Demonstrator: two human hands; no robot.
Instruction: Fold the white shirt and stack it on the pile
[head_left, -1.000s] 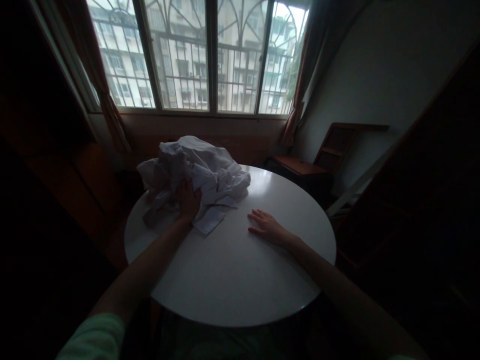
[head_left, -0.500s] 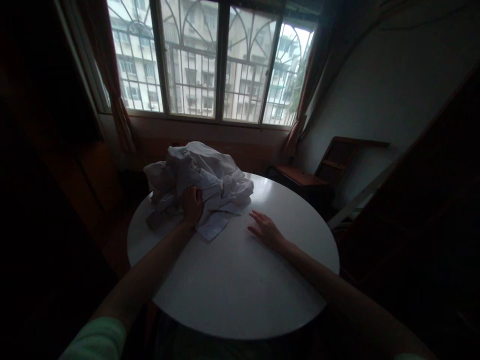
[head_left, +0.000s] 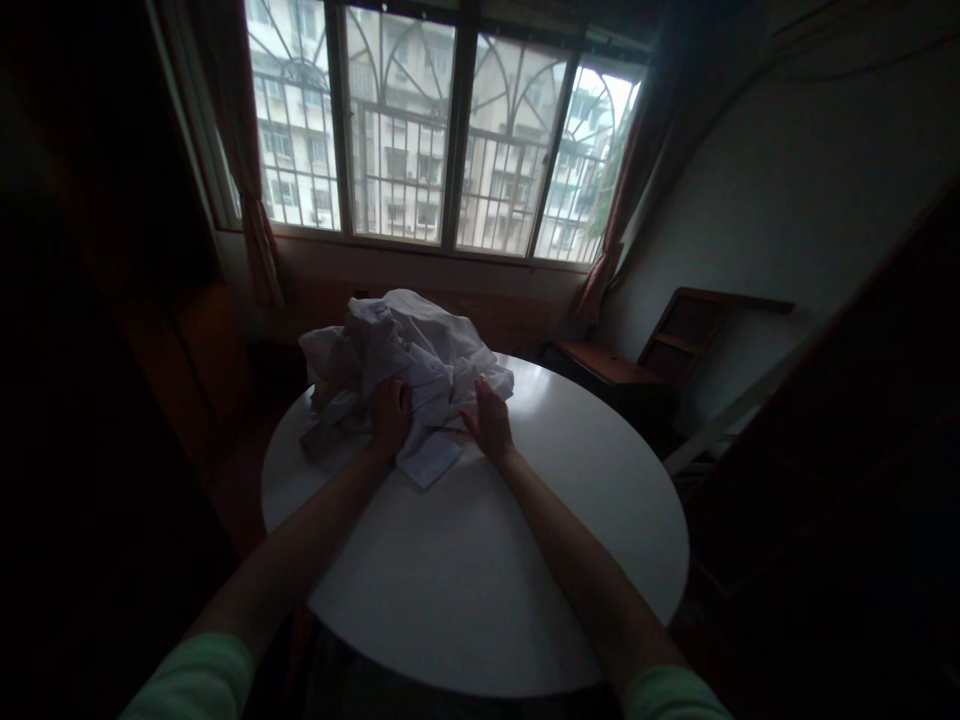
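Note:
A crumpled heap of pale cloth point(head_left: 427, 335) lies at the back left of a round white table point(head_left: 480, 580), with one flat corner spread toward me. My left hand point(head_left: 391, 412) rests on the front of the heap, its fingers curled round a fold of the cloth. At the heap's right front side, my right hand point(head_left: 489, 418) touches the cloth, its thumb and fingers apart.
Beyond the table is a barred window point(head_left: 401, 130) with tied curtains at both sides. A wooden chair point(head_left: 607, 362) stands behind the table on the right. Dark wooden furniture point(head_left: 210, 350) is at the left.
My right hand has moved left and forward, from over the bare tabletop to the cloth. My left hand stays at the heap. The view has shifted slightly.

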